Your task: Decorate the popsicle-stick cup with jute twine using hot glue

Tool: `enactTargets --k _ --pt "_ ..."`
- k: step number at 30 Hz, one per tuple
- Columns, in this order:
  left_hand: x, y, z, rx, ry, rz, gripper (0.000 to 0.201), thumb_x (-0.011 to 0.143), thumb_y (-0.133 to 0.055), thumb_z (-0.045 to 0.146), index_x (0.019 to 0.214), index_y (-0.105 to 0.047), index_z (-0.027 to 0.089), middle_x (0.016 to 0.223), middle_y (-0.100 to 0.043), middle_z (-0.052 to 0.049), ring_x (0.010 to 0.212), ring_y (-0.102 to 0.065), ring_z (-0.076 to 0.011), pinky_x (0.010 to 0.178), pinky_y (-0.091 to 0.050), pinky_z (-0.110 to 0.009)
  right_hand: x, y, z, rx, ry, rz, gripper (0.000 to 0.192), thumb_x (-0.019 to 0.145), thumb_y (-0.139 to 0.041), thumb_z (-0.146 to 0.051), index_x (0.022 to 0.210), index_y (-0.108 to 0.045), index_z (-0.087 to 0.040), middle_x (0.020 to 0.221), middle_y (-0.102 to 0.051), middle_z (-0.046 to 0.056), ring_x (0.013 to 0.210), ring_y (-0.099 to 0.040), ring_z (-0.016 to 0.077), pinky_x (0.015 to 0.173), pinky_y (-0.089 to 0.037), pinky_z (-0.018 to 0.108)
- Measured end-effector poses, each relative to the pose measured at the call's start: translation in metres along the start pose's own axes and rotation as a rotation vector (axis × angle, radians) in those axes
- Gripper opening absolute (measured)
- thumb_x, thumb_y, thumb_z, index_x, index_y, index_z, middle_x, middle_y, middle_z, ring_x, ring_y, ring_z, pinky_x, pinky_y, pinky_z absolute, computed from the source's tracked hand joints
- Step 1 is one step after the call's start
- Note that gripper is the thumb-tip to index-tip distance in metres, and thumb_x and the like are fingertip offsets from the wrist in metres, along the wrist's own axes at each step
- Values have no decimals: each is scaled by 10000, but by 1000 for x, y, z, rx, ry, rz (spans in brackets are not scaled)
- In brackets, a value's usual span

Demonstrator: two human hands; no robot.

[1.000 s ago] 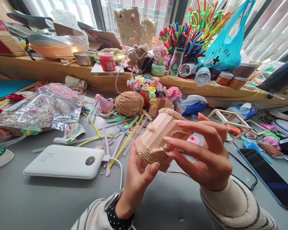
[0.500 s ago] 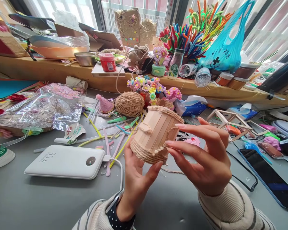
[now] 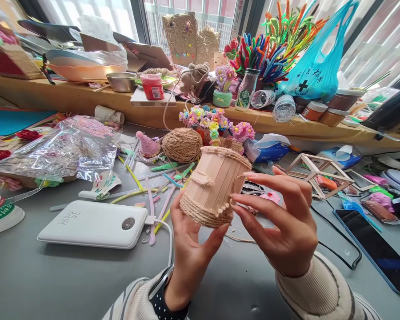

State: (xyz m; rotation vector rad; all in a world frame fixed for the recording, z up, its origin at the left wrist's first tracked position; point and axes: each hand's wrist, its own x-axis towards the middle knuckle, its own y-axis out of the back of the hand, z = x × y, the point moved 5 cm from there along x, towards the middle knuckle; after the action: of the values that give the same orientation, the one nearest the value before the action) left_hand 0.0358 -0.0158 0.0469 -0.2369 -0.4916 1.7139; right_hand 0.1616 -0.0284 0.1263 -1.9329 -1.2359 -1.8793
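A small cup of pale wooden sticks (image 3: 213, 180), with twine coiled round its rim and base, is tilted above the table. My left hand (image 3: 195, 249) grips it low down, thumb and fingers on either side of the base. On its right side a loose length of twine (image 3: 237, 181) curves off the wood. The fingertips of my right hand (image 3: 283, 218) pinch this twine against the cup's side. A short twine loop (image 3: 202, 178) sits on the cup's front. Behind the cup lies a ball of twine (image 3: 182, 144).
A white power bank (image 3: 93, 224) with a cable lies at the left, a phone (image 3: 373, 249) at the right. Wooden frames (image 3: 320, 175), a pink cone (image 3: 148, 144) and a tissue pack (image 3: 268, 149) stand behind. Jars and pipe cleaners (image 3: 260, 58) crowd the ledge (image 3: 146, 113).
The cup and both hands have hardly moved; the cup sits slightly further left against the background. The whole view has shifted a little. My right fingers stay on the twine.
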Motion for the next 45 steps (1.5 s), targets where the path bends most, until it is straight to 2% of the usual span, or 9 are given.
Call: enactTargets --k 5,10,15,27,36,45 --pt "0 1 -1 12 15 2 751 644 -746 303 1240 -297 223 1223 -545 -109 1069 -577 -235 877 -487 -329 1 0 0 0 -1 -5 104 758 -636 -149 797 -674 -238 1022 -631 36 961 -526 200 939 -428 450" --pt "1 0 -5 -10 57 -49 779 640 -746 329 1264 -291 234 1274 -513 -120 1104 -559 -249 872 -485 -324 2 1 2 6 -13 9 109 738 -653 -136 777 -663 -237 1025 -629 34 954 -528 202 946 -423 459" --pt "1 -2 -8 -47 92 -103 769 629 -752 355 1255 -322 235 1230 -560 -101 1078 -573 -230 865 -477 -303 2 3 2 -40 25 33 121 724 -669 -126 767 -659 -238 1019 -631 34 945 -531 202 952 -422 462" --pt "3 -6 -10 -126 100 -189 696 641 -717 447 1218 -404 213 1229 -576 -132 1104 -565 -296 886 -486 -402 5 4 5 -2 137 -72 119 768 -641 -161 809 -662 -270 1072 -610 13 977 -515 179 967 -425 454" --pt "4 -7 -11 -166 131 -207 683 626 -727 433 1198 -440 194 1189 -595 -149 1084 -572 -313 850 -498 -401 6 3 6 38 120 -100 192 743 -666 -148 911 -664 -240 1080 -608 46 986 -521 191 968 -405 449" --pt "6 -6 -15 -179 144 -245 671 641 -722 423 1206 -433 205 1210 -591 -140 1119 -555 -303 865 -484 -378 6 2 8 64 118 -120 178 744 -659 -134 877 -685 -250 1082 -613 35 967 -514 192 967 -400 476"
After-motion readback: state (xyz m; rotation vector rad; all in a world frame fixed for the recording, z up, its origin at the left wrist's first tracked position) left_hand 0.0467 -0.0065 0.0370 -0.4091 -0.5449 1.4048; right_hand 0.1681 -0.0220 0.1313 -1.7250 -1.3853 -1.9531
